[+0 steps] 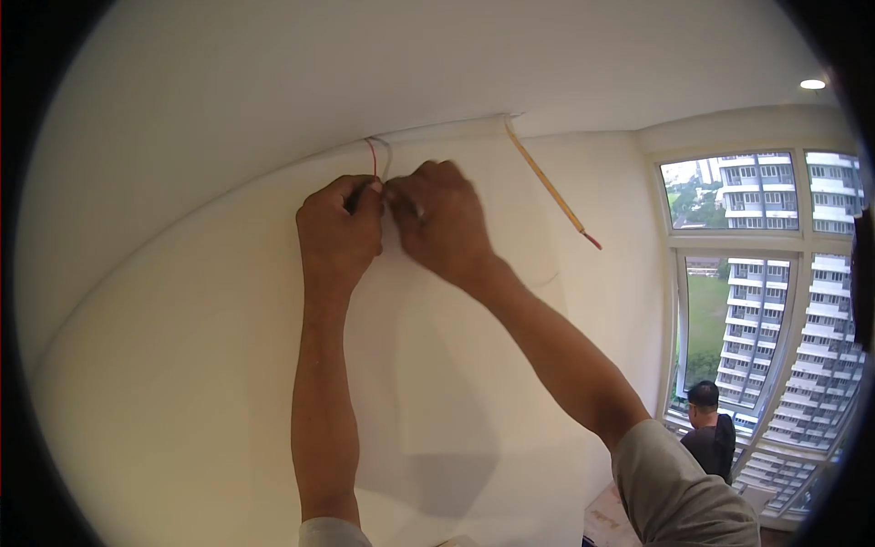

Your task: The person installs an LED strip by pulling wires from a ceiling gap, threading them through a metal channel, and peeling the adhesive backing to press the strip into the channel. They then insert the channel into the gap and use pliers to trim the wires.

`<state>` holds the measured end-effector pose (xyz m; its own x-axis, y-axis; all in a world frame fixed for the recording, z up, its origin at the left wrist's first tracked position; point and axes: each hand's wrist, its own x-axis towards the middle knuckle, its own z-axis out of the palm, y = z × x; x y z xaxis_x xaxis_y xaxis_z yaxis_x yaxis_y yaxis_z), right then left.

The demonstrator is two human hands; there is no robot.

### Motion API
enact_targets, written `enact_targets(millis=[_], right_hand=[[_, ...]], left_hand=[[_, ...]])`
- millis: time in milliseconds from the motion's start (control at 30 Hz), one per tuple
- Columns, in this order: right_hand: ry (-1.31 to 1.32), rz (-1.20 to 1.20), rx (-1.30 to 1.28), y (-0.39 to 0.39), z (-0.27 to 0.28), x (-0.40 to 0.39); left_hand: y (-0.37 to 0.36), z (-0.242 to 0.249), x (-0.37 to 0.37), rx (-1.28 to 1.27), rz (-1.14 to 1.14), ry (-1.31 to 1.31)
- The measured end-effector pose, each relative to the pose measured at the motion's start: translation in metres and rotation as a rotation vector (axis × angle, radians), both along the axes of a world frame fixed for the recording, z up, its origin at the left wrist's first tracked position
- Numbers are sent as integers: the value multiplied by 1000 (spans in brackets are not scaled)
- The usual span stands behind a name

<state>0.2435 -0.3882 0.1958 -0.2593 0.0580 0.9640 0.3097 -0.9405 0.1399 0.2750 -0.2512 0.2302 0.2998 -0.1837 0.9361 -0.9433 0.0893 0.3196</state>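
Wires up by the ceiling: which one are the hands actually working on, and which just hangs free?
The red wire, with a pale one beside it, runs down into the left hand and right hand. The yellowish wire dangles free to the right, untouched.

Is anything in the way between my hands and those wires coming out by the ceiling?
Nothing visible is. The left hand and right hand are both at the red wire and white wire hanging from the ceiling edge. The yellow wire hangs apart, to the right.
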Motion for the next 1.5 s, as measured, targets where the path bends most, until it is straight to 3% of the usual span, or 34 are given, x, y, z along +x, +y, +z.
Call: enact_targets(millis=[267,367,400,467,533,567,633,833,867,900,933,967,1200,1267,1367,1400,1467,1500], right_hand=[[137,-22,-91,-14,-18,-47],[-46,-147,134,-62,-16,-70],[-138,-310,250,-81,-14,-74],[15,-383,469,-108,-14,-84],[287,-110,526,-122,-12,-90],[288,-113,528,-119,-11,-92],[425,157,531,-111,-6,-87],[428,478,531,-75,10,-46],[425,482,535,-69,13,-40],[413,295,475,-65,15,-35],[400,108,411,-62,17,-31],[419,73,421,-53,16,-34],[428,207,364,-46,9,-33],[434,159,333,-50,5,-41],[393,90,289,-73,-11,-42],[406,86,287,-81,-16,-46],[431,-58,300,-97,-25,-54],[432,-103,294,-105,-28,-57]], left_hand=[[-12,12,-4,170,-44,73],[-15,9,-11,203,103,33],[-15,8,-7,205,99,31],[-15,8,1,160,252,-234],[-14,8,-1,128,272,-270],[-14,8,-4,93,296,-308],[-14,11,-10,99,315,-267],[-18,10,-13,97,388,-263],[-19,10,-11,61,424,-315],[-20,9,-8,64,425,-319],[-22,8,-4,-34,546,-511],[-23,8,-3,-134,664,-703],[-44,10,-3,-83,217,-416],[-48,12,5,-189,493,-1021],[-54,7,10,-88,554,-1119],[-58,5,9,-87,554,-1105],[-68,3,4,167,45,-540],[-73,3,-1,160,36,-520]])
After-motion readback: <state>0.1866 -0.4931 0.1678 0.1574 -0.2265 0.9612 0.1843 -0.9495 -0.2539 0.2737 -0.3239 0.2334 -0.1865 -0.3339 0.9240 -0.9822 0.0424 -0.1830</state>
